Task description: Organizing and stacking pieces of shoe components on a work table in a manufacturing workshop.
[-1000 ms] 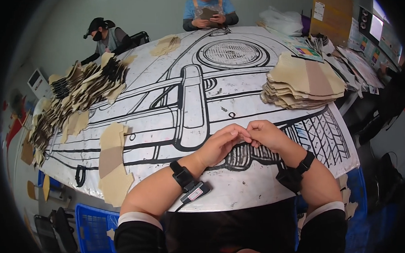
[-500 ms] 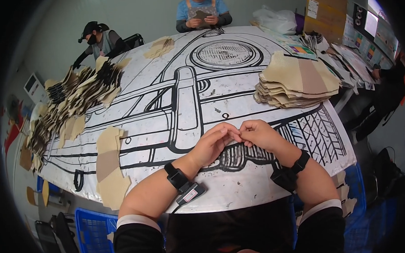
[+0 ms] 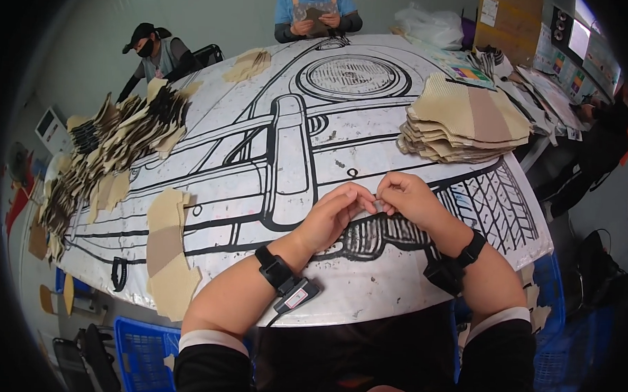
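Observation:
Above the near middle of the table, my left hand [image 3: 329,217] and my right hand [image 3: 412,199] meet at the fingertips. The left thumb and fingers curl together in a pinch, and the right hand pinches right beside them. Whatever may be between the fingertips is too small to make out. To the left of my left arm lies one cut fabric piece [image 3: 166,236], beige with a brown band across its middle. Beyond my right hand rises a stack of similar pieces [image 3: 462,125].
A white cover with a black vehicle drawing [image 3: 366,288] spreads over the table. Rows of layered pieces [image 3: 122,144] crowd the left side. Two people work at the far side, one holding a dark piece [image 3: 313,22]. Blue crates [image 3: 146,356] stand below the near edge.
Both hands have risen slightly, with their fingertips still together. At the far left, the person in the cap has lifted their head. My view has shifted slightly.

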The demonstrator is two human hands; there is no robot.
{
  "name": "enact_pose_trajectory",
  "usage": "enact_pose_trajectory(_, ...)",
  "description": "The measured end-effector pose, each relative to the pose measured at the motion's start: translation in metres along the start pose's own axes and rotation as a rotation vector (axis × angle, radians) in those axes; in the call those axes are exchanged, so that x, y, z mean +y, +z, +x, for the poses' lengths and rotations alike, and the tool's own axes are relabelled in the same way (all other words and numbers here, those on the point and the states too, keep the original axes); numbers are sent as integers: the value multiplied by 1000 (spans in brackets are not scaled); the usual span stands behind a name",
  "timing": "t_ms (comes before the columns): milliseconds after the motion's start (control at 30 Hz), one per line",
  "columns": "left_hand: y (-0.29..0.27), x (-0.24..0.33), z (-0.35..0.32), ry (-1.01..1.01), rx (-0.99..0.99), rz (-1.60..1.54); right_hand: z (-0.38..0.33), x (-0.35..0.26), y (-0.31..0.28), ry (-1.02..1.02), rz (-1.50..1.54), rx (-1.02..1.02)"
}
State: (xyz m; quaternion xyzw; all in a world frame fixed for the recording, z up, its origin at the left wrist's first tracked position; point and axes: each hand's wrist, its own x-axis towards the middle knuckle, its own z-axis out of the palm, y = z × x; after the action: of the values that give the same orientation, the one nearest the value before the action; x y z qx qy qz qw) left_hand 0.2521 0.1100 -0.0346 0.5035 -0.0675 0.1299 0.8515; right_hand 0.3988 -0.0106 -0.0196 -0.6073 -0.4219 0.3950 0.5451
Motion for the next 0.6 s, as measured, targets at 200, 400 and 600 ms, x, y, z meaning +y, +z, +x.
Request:
enact_pose_trajectory(200,-9,-6,2,8,34,2,2,-5,1,56,-122,30)
enact_pose_trajectory(400,-4,4,1,42,45,-18,6,-2,3,-21,-211,-47)
enact_pose_trajectory(600,-3,-2,1,52,29,-13,2,0,0,-36,-208,-8)
